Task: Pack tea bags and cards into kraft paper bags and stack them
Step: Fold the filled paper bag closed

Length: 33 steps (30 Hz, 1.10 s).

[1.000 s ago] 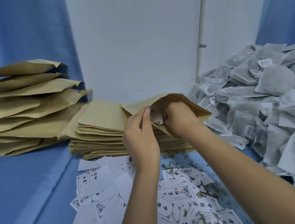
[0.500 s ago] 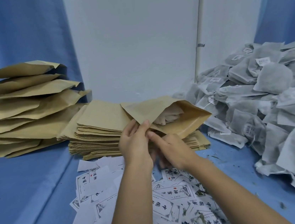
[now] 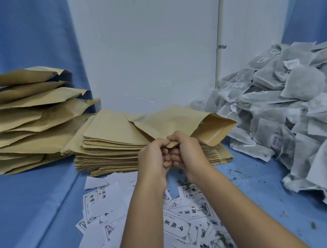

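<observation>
Kraft paper bag: held over the flat bag stack, centre. Right hand, inside its mouth a second before, had come out; it and left hand both pinched the near edge. Tea bag judged loaded, card unconfirmed.

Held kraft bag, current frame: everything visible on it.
The kraft bag is tan, matte paper, lightly creased, lying roughly horizontal with its mouth gaping toward the right. A paler strip runs just inside the mouth rim; no contents show from this angle. The left hand and right hand both pinch its near edge, fingers curled, knuckles together. It sits over the stack of flat bags; whether it rests on that stack cannot be told.
</observation>
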Available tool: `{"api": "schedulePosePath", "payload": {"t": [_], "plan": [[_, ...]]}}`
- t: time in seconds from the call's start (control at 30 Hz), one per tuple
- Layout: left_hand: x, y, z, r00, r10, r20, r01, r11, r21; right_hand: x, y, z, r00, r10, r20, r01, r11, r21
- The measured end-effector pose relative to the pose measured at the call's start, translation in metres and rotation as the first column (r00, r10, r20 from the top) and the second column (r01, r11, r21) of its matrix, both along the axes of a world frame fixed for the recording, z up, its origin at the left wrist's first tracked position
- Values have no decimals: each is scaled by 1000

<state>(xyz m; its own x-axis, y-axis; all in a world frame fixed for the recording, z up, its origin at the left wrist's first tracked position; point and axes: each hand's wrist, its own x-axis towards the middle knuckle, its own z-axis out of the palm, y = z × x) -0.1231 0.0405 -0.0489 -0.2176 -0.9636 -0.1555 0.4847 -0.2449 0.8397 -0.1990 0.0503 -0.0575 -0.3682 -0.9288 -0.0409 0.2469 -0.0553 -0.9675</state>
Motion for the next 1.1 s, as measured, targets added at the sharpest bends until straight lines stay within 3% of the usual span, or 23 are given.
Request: {"api": "schedulePosePath", "payload": {"t": [0.2, 0.3, 0.43, 0.57, 0.93, 1.1], "plan": [[1, -3, 2, 999, 32, -14, -32, 999, -2, 0, 1, 1, 984, 70, 164, -69, 998, -15], [3, -4, 1, 999, 36, 28, -36, 999, -10, -3, -1, 1, 951, 16, 307, -5, 999, -37], [1, -1, 0, 978, -67, 200, 77, 996, -44, -2, -1, -2, 979, 11, 203, -6, 1000, -23], [1, -3, 0, 994, -52, 100, 56, 998, -36, -4, -2, -2, 960, 23, 280, -19, 1000, -20], [2, 0, -1, 990, 89, 110, -86, 996, -33, -9, 0, 0, 972, -23, 233, 24, 1000, 1], [2, -1, 0, 977, 184, 107, -181, 983, -35, -10, -2, -2, 948, -117, 297, 133, 990, -35]]}}
